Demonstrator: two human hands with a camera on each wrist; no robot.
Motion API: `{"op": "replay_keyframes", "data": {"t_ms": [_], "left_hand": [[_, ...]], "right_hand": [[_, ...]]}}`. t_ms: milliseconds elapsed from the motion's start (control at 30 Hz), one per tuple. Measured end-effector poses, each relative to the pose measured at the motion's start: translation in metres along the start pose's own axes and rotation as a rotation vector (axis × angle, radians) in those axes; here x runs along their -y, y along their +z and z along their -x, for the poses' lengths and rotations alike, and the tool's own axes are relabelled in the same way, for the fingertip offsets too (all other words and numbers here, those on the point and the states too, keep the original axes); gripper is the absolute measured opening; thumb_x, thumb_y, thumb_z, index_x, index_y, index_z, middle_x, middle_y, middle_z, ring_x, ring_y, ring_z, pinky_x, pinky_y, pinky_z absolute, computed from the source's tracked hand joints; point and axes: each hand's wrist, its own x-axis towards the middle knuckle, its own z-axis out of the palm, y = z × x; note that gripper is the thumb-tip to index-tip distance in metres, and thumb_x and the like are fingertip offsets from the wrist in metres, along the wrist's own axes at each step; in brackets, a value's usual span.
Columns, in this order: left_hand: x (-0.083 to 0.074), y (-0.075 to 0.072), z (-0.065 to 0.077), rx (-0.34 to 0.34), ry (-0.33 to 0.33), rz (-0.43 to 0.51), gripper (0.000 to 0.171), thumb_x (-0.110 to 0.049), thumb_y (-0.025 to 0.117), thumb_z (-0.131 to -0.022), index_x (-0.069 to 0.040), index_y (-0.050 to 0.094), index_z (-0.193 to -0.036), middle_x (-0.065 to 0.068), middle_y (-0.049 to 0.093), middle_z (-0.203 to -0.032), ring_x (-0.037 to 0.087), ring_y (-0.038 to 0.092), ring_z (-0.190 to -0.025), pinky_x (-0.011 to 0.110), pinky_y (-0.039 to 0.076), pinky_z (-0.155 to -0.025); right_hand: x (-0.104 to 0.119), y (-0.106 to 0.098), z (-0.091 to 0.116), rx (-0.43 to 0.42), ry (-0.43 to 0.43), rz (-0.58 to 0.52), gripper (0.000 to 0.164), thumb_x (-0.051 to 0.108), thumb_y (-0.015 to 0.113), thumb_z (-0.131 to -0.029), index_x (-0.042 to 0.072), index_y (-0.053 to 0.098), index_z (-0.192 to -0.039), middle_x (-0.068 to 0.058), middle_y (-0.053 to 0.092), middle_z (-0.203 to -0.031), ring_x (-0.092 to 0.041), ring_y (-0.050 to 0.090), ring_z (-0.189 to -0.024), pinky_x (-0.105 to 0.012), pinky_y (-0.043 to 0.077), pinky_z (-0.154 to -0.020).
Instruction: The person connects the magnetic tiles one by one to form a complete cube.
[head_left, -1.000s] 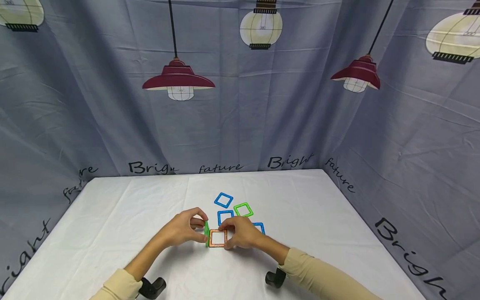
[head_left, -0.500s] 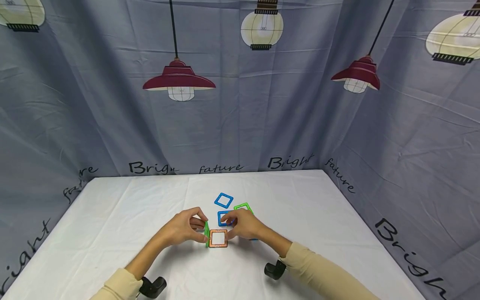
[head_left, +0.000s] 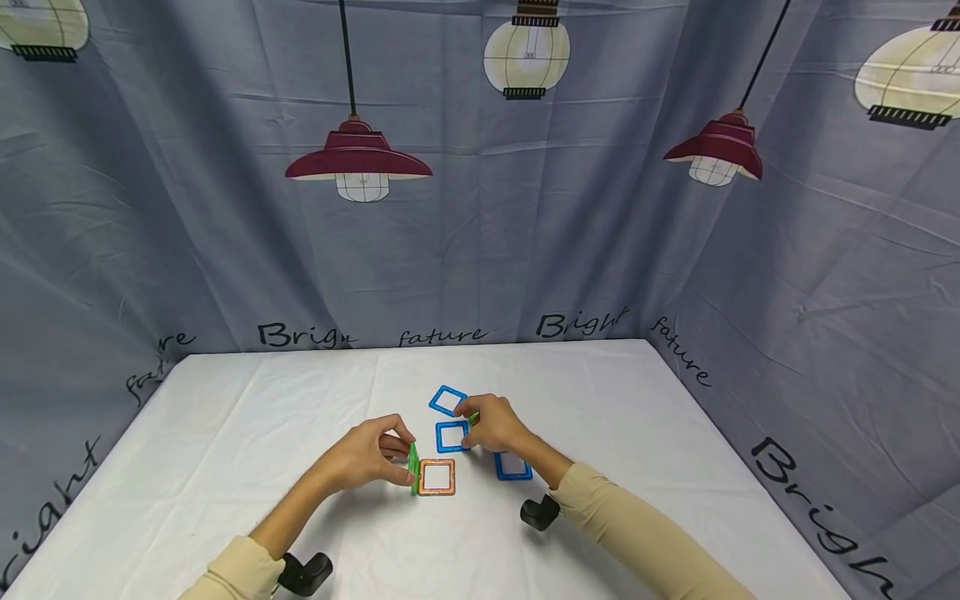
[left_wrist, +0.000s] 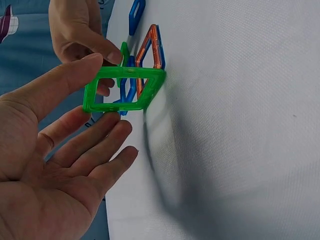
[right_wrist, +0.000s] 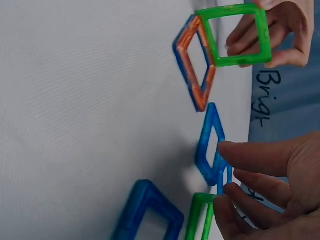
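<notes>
My left hand pinches a green square magnetic tile between thumb and fingertips. This tile stands upright along the left edge of an orange tile, which lies flat with a blue tile under it. My right hand is farther back, its thumb and fingers spread apart. Its thumb overlaps the edge of a blue tile in the head view. A second green tile lies at its fingertips, mostly hidden by the hand in the head view.
Another blue tile lies behind the right hand, and one more blue tile lies below its wrist. A white cloth covers the table. Grey printed curtains enclose its back and sides. Black wrist devices hang under both forearms.
My right hand has let go of the orange tile's right edge and moved back to the second green tile, uncovering the blue tile by its wrist. My left hand has stayed still.
</notes>
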Motion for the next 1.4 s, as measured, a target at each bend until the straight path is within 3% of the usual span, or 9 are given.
{"op": "replay_keyframes", "data": {"t_ms": [300,633,1400], "left_hand": [[0.001,0.001,-0.001,0.002,-0.003,-0.02,0.048,-0.01,0.091,-0.073,-0.004,0.061,-0.11,0.017,0.072,-0.121,0.03,0.07,-0.113,0.048,0.055,-0.098],[0.0,0.001,0.0,0.002,-0.011,-0.022,0.048,-0.01,0.091,-0.073,-0.004,0.061,-0.11,0.017,0.072,-0.121,0.029,0.07,-0.113,0.048,0.055,-0.097],[-0.001,0.001,-0.003,0.015,-0.008,0.003,0.047,-0.007,0.091,-0.073,-0.003,0.061,-0.109,0.017,0.073,-0.117,0.029,0.071,-0.111,0.046,0.057,-0.095]], "right_hand": [[-0.005,0.009,-0.002,0.0,-0.007,0.003,0.046,0.001,0.087,-0.074,0.009,0.073,-0.118,-0.01,0.072,-0.116,-0.024,0.063,-0.102,-0.045,0.053,-0.097],[-0.003,0.013,-0.003,0.007,-0.029,0.014,0.043,0.004,0.089,-0.071,0.003,0.074,-0.112,-0.01,0.072,-0.106,-0.021,0.062,-0.096,-0.043,0.055,-0.093],[0.003,0.019,-0.006,0.017,-0.038,-0.01,0.041,0.008,0.093,-0.069,0.007,0.073,-0.105,-0.008,0.071,-0.1,-0.021,0.063,-0.092,-0.039,0.055,-0.085]]}}
